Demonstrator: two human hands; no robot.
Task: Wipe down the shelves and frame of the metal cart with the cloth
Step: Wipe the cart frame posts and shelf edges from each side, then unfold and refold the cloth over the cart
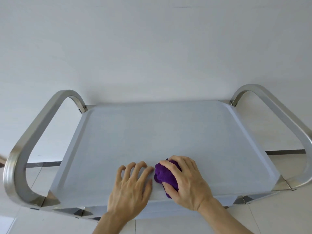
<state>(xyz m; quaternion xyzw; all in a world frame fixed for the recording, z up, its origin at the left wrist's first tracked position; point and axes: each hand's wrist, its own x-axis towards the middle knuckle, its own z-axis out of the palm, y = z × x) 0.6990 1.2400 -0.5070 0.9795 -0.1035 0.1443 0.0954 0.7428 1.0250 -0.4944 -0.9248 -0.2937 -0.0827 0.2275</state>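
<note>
A metal cart stands against a white wall, its pale grey top shelf (152, 132) seen from above. Brushed steel handle loops rise at the left end (22, 149) and the right end (287, 125). A bunched purple cloth (163, 174) lies on the shelf near its front edge. My right hand (184, 181) grips the cloth from above, fingers curled over it and thumb underneath. Just left of the cloth, my left hand (133, 186) rests flat on the shelf with its fingers spread. The lower shelves are hidden under the top one.
A white wall (152, 48) runs close behind the cart. Light floor tiles (278, 217) show in front and at the sides, with a dark baseboard strip (285, 152) along the wall's foot.
</note>
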